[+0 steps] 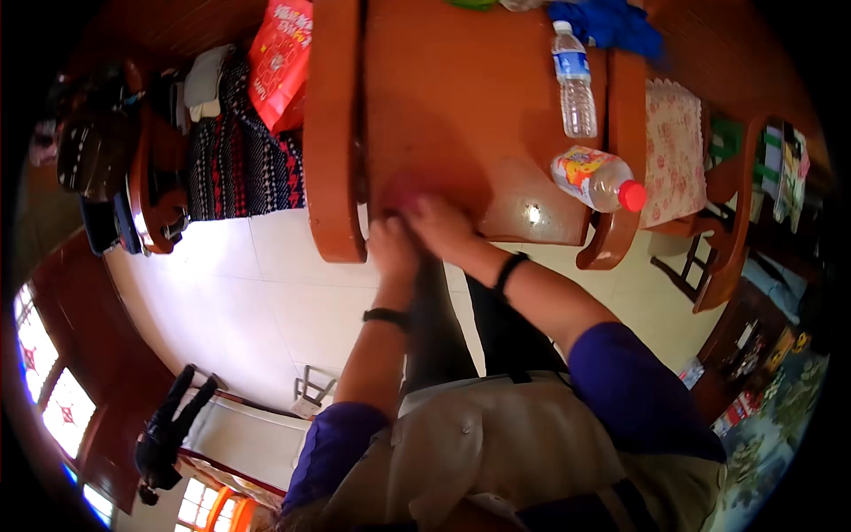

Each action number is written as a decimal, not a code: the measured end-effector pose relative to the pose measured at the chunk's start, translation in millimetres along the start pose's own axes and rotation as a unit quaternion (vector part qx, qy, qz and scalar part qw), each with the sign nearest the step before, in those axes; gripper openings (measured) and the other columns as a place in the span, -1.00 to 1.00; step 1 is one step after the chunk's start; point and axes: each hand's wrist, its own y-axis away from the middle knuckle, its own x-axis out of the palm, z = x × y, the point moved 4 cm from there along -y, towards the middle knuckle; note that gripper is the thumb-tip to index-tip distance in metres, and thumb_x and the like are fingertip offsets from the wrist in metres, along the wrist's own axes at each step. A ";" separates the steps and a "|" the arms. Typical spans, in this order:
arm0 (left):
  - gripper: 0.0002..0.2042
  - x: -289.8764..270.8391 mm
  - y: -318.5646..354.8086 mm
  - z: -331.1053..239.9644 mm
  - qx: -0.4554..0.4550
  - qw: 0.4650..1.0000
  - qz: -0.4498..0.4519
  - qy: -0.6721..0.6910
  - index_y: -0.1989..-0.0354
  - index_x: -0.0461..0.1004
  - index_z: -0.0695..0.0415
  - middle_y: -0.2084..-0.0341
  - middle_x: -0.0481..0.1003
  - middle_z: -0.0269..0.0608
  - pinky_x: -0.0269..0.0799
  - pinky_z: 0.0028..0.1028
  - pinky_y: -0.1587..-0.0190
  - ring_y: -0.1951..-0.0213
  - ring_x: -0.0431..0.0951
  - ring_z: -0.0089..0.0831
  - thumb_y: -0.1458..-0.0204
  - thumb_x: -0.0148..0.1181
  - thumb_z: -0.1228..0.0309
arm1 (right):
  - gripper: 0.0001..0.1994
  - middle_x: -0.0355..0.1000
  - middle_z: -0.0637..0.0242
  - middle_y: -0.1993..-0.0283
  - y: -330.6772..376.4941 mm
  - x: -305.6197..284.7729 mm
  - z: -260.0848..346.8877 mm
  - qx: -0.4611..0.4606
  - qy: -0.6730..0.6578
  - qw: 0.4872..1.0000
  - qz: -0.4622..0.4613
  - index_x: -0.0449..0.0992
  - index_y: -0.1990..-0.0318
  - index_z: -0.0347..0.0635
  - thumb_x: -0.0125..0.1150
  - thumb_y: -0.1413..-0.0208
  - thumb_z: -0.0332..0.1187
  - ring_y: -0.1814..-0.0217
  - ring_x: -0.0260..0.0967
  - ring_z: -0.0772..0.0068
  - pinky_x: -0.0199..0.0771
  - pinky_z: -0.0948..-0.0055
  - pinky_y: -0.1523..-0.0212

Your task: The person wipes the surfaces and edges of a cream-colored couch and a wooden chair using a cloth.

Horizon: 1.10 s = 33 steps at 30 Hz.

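Observation:
My left hand (pixel 391 245) and my right hand (pixel 440 232) are close together at the near edge of a reddish-brown wooden table (pixel 461 97). Both look closed, with their fingers curled. Just beyond the fingertips is a blurred reddish-purple patch (pixel 404 193); whether it is a small thing in my fingers or a mark on the wood is unclear. To the right of my hands, a clear bottle with a red cap and colourful label (pixel 596 179) lies on its side. Beyond it lies a clear bottle with a blue label (pixel 574 82).
Blue cloth (pixel 612 25) lies at the far right of the table. On the left, a red bag (pixel 282 66) rests by a patterned black cloth (pixel 239 160). A chair with a floral cover (pixel 674 151) stands right. Another person (pixel 164 443) is at the lower left.

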 end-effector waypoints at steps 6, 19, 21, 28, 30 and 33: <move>-0.74 -13.5 0.4 -0.2 -0.012 0.996 0.076 -0.038 0.27 0.23 0.20 0.21 0.25 0.08 0.29 -0.12 0.12 0.19 0.33 0.07 0.12 0.11 0.43 | -0.75 0.30 0.13 0.19 5.5 23.0 3.7 -0.146 0.038 0.986 -0.066 0.42 0.23 -0.15 -0.01 -0.02 -0.21 0.12 0.28 0.08 0.33 0.24 0.16; -0.55 45.8 54.2 -201.1 0.508 0.856 0.089 -0.044 -0.05 0.29 0.10 0.12 0.31 -0.17 0.31 -0.33 0.20 0.19 0.35 -0.31 0.11 -0.01 0.37 | -0.51 0.18 0.12 0.02 159.5 -94.5 -167.9 0.181 0.179 0.964 -0.078 0.28 -0.11 0.20 0.01 0.05 -0.44 0.01 0.27 0.09 0.41 0.24 0.14; -0.55 47.4 48.9 -201.0 0.504 0.855 0.113 -0.055 -0.06 0.28 0.10 0.12 0.31 -0.17 0.31 -0.33 0.19 0.17 0.35 -0.32 0.10 -0.01 0.37 | -0.49 0.17 0.11 0.01 157.6 -93.7 -164.0 0.191 0.203 0.958 -0.072 0.26 -0.12 0.18 0.03 0.06 -0.44 0.01 0.26 0.08 0.42 0.23 0.17; -0.53 10.9 -7.8 -121.9 0.399 0.864 0.297 -0.073 -0.11 0.18 0.05 0.04 0.22 -0.12 0.21 -0.20 -0.01 -0.02 0.24 -0.17 0.05 0.00 0.35 | -0.53 0.19 0.10 0.07 79.8 -61.4 -98.4 0.148 0.127 0.977 -0.089 0.27 -0.08 0.04 0.04 0.08 -0.46 0.12 0.31 0.00 0.42 0.17 0.24; -0.51 -10.8 -33.7 -100.3 0.398 0.864 0.298 -0.086 -0.12 0.18 0.03 0.04 0.22 -0.11 0.21 -0.19 -0.01 -0.02 0.24 -0.15 0.06 0.02 0.35 | -0.57 0.20 0.05 0.06 47.0 -59.6 -79.8 0.086 0.117 0.987 -0.067 0.28 -0.08 0.03 0.04 0.03 -0.40 0.10 0.30 -0.02 0.41 0.16 0.21; -0.44 -52.1 -89.0 -78.2 0.380 0.900 0.169 -0.126 -0.18 0.15 -0.01 0.07 0.22 -0.07 0.21 -0.19 -0.01 0.00 0.24 -0.10 0.11 0.00 0.44 | -0.64 0.24 0.01 0.09 -19.8 -66.5 -51.5 -0.021 0.128 0.985 -0.117 0.33 -0.05 -0.01 -0.05 -0.05 -0.39 0.05 0.28 0.01 0.36 0.17 0.17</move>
